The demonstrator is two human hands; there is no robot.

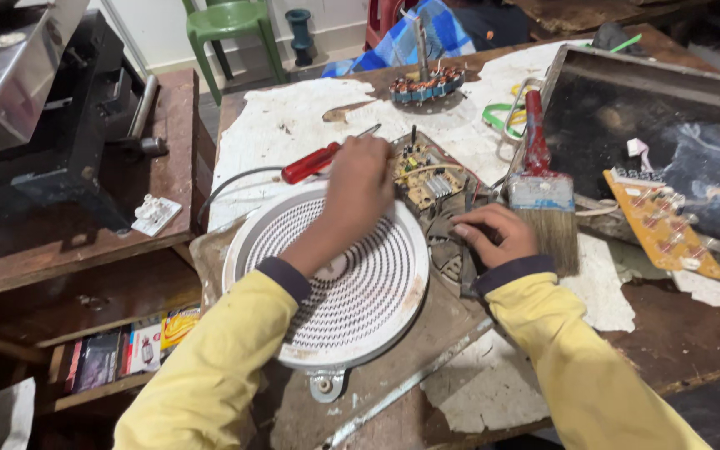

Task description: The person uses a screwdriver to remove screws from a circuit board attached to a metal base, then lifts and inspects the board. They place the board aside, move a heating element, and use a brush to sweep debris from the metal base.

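Observation:
My left hand point(358, 185) reaches over a round white coil plate point(352, 287) and grips a red-handled screwdriver point(312, 162) whose shaft points away to the upper right. My right hand point(493, 235) rests with curled fingers on a dark fan housing point(450, 250) beside the plate. Just beyond both hands lies a yellowish circuit board point(428, 177) with small parts and wires. Both my sleeves are yellow with dark cuffs.
A paintbrush with a red handle point(541, 187) lies right of my right hand. An orange circuit board point(664, 223) rests on a dark glass panel point(643, 108). A copper-wound stator point(427, 83) stands at the back. A green stool point(231, 25) is behind the wooden table point(677, 333).

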